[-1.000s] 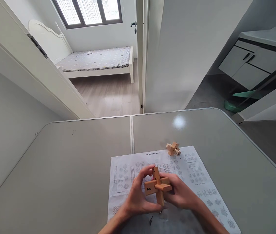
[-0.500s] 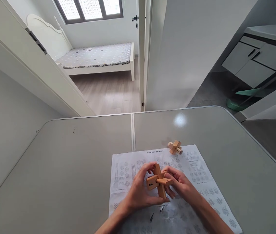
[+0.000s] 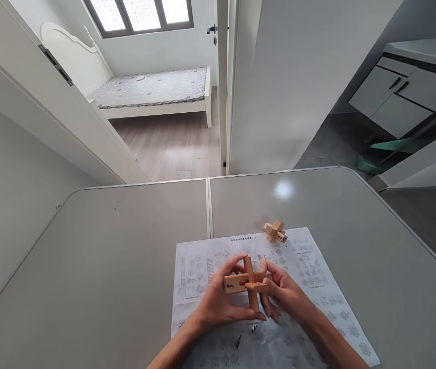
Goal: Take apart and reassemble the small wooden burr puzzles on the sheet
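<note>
Between my hands is a wooden interlocking puzzle (image 3: 252, 277) made of crossed orange-brown bars, one marked with a black numeral. My left hand (image 3: 221, 294) grips the upright bar, fingers at its top and thumb near its lower end. At the puzzle's right side, my right hand (image 3: 281, 289) pinches a bar with thumb and fingers. Under both hands lies a printed paper sheet (image 3: 191, 256) with rows of small diagrams. A second, paler wooden puzzle (image 3: 275, 231) rests at the sheet's top edge, partly on the table.
The grey table (image 3: 125, 266) has a seam down its middle and a rounded far right corner. Beyond it are a doorway, a bed (image 3: 156, 87) and a door (image 3: 222, 92). White cabinets (image 3: 406, 92) and a green object (image 3: 370, 164) stand at the right.
The puzzle has turned slightly, so its numbered bar now points further left and lies more level. Both hands still hold it, with the right fingers shifted a little.
</note>
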`<action>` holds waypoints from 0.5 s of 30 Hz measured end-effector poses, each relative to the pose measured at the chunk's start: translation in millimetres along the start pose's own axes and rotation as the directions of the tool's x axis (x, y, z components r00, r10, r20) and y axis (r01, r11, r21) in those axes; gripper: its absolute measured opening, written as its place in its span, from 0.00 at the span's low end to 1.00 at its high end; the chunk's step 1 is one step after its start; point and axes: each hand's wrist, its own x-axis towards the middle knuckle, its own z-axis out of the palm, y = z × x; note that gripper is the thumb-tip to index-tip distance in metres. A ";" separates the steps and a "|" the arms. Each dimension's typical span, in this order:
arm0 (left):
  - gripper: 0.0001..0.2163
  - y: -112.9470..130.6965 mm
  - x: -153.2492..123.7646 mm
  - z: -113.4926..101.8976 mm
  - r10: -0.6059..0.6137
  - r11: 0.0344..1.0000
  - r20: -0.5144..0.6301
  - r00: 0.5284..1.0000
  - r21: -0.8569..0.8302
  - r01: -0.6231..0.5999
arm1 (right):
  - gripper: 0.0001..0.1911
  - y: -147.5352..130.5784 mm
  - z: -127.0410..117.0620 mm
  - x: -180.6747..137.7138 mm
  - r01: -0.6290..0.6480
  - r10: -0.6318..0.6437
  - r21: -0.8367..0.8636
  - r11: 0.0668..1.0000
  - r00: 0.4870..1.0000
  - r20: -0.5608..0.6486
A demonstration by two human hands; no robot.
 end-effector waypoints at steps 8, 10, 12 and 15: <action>0.51 3.8 -0.7 -0.2 -0.005 1.000 -0.072 0.997 0.013 0.006 | 0.18 0.9 -2.3 -0.5 -0.027 0.027 0.010 1.000 1.000 -0.015; 0.48 2.5 -1.0 -0.1 -0.010 1.000 -0.120 0.993 0.002 0.010 | 0.18 2.4 -4.3 -0.3 -0.016 0.016 0.028 0.999 1.000 -0.015; 0.42 0.5 -0.8 -0.3 -0.030 1.000 -0.140 0.990 -0.007 0.030 | 0.18 3.0 -6.0 0.1 -0.008 0.008 0.025 1.000 1.000 -0.015; 0.35 -1.1 0.4 -1.2 -0.073 0.997 -0.118 0.990 -0.023 0.071 | 0.18 2.6 -7.2 0.1 -0.007 0.007 0.007 1.000 1.000 0.005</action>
